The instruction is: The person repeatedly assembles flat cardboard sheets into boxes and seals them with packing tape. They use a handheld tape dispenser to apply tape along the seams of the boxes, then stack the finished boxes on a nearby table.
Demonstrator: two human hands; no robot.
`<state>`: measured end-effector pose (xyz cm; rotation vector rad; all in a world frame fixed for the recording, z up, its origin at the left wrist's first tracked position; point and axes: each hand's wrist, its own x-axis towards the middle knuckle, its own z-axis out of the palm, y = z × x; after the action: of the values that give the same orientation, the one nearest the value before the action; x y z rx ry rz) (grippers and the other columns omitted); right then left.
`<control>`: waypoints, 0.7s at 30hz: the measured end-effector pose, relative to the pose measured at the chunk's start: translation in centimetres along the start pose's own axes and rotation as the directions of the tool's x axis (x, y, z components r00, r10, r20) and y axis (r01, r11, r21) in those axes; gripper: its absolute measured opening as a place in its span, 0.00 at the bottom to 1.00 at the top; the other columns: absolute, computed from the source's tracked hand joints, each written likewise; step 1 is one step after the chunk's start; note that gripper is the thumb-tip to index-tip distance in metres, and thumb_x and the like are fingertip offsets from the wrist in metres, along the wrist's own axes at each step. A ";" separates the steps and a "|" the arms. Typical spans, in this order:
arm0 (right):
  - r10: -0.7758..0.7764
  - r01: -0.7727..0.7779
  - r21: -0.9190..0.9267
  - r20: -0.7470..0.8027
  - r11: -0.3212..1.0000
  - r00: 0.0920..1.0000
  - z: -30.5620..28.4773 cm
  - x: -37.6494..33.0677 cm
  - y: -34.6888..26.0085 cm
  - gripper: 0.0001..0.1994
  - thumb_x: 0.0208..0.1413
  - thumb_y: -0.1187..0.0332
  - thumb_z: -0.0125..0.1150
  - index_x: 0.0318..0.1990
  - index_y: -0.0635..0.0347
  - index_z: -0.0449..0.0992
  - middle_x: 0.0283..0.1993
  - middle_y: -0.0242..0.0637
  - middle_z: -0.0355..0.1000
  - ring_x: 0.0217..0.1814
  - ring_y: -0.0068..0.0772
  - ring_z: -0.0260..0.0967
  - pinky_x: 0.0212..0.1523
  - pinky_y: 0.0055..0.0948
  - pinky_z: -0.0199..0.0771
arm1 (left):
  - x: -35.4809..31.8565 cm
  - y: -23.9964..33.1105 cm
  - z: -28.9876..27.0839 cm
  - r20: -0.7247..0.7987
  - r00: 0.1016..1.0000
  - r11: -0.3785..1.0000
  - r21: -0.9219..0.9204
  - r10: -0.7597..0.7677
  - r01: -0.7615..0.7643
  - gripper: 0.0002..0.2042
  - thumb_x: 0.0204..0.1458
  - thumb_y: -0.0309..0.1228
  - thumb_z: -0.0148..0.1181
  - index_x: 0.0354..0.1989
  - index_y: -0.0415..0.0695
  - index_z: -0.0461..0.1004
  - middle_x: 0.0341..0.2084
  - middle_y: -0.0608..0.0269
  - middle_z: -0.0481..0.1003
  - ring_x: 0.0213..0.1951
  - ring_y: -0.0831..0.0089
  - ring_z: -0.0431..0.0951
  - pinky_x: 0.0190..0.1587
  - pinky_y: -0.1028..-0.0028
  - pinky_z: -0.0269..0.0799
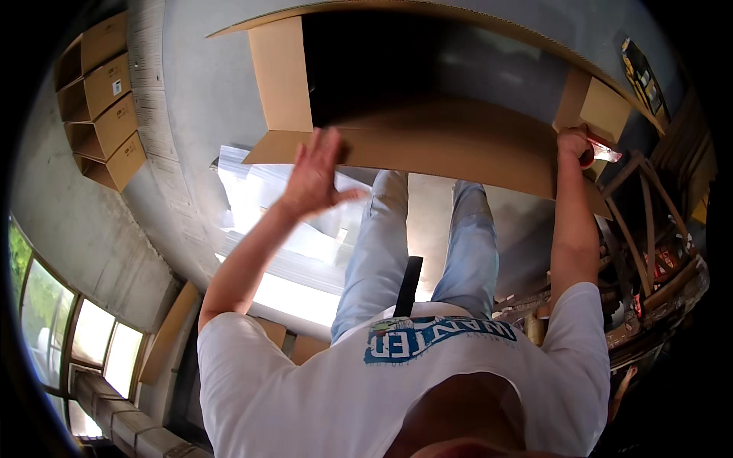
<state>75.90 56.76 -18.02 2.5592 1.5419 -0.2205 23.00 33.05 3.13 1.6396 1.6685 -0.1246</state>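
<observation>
A large open cardboard box stands in front of me, its dark inside facing up and its flaps folded outward. My left hand is open, fingers spread, at the left end of the near flap. Whether its fingertips touch the cardboard I cannot tell. At the box's right near corner, my right hand is closed round a red tool with a shiny, clear-looking end, partly hidden by the fingers. The right side flap is just beyond that hand.
Several open cardboard boxes are stacked at the far left. Shiny pale sheets lie on the floor left of my legs. A clutter of curved bars and wrapped material stands close on the right. A black and yellow package lies at the far right.
</observation>
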 end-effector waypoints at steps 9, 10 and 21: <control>-0.722 0.792 -0.097 -0.490 0.602 0.489 -21.7 -1.9 -11.7 0.18 0.54 0.70 0.59 0.54 0.54 0.74 0.44 0.54 0.69 0.45 0.57 0.68 0.45 0.43 0.70 | 9.8 -2.8 -2.2 0.088 0.996 0.982 0.188 -0.013 -0.004 0.31 0.44 0.70 0.50 0.34 0.54 0.78 0.18 0.62 0.77 0.26 0.59 0.79 0.25 0.63 0.73; -0.842 0.866 -0.190 -0.399 0.463 0.363 -25.1 -1.8 -14.7 0.16 0.55 0.69 0.59 0.51 0.55 0.74 0.42 0.54 0.69 0.45 0.56 0.69 0.44 0.43 0.71 | 12.7 -3.9 -2.0 0.079 0.997 0.979 0.202 0.025 -0.041 0.31 0.47 0.69 0.49 0.35 0.52 0.78 0.22 0.60 0.78 0.29 0.57 0.79 0.28 0.61 0.74; -0.985 0.825 -0.540 -0.050 0.166 0.166 -14.8 -5.0 -17.0 0.08 0.51 0.70 0.54 0.38 0.58 0.74 0.35 0.41 0.66 0.36 0.41 0.64 0.34 0.37 0.66 | 17.1 -6.5 4.4 -0.465 0.885 0.957 0.265 0.022 0.116 0.24 0.43 0.60 0.60 0.34 0.52 0.75 0.39 0.69 0.76 0.45 0.64 0.72 0.48 0.61 0.62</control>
<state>59.30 63.26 -3.36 0.9379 2.7902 0.5226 21.52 43.29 -12.58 1.9569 2.1341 0.0069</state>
